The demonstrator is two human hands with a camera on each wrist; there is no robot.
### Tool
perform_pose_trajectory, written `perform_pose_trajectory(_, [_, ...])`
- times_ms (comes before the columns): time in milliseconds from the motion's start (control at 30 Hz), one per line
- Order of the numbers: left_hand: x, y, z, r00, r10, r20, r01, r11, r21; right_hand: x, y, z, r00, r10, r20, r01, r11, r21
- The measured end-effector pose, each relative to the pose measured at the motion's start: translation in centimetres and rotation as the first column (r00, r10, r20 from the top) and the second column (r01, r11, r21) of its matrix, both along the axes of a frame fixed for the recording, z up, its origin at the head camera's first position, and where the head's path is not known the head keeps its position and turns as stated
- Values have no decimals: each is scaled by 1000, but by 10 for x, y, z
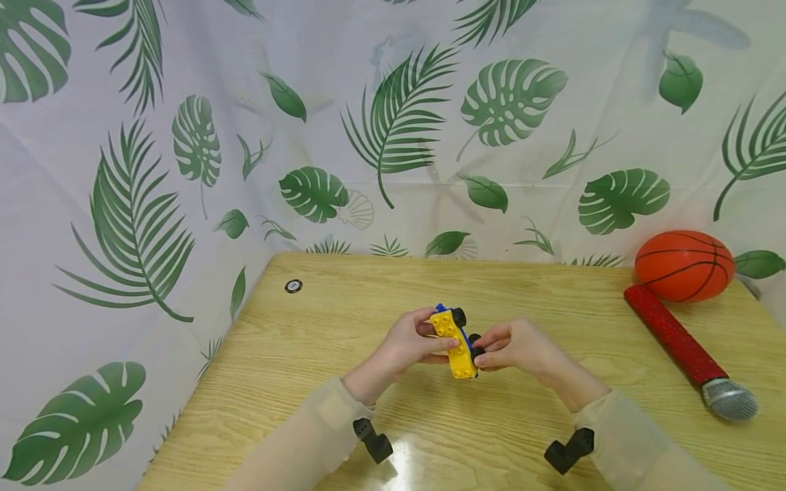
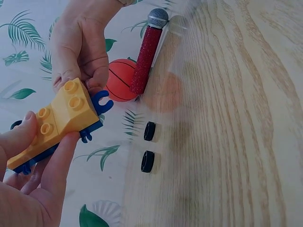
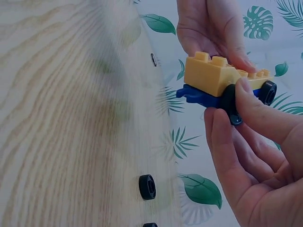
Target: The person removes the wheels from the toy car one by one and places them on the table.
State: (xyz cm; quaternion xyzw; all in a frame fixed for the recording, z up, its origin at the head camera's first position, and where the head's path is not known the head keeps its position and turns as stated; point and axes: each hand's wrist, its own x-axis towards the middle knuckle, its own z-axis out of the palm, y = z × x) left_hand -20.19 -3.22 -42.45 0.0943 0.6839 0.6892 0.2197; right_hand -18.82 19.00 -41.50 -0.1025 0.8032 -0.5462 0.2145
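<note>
Head view: by the left hand the yellow and blue toy car is gripped above the table, and at its right side a black wheel is pinched by the right hand, apparently being pressed onto the base. In the left wrist view, bare blue pegs are seen left of two loose wheels; firm, square pressure against a steadied car seems called for, those pegs probably being left for later.
</note>
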Motion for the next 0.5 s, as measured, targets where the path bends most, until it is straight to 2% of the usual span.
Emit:
perform_pose_trajectory(200, [1, 1, 0, 999, 33, -14, -33, 999, -15, 1, -3, -1, 999, -48, 7, 48, 999, 5])
perform_pose_trajectory(500, [1, 4, -1, 997, 72, -18, -73, 996, -42, 1, -6, -4, 997, -80, 1, 80, 997, 12])
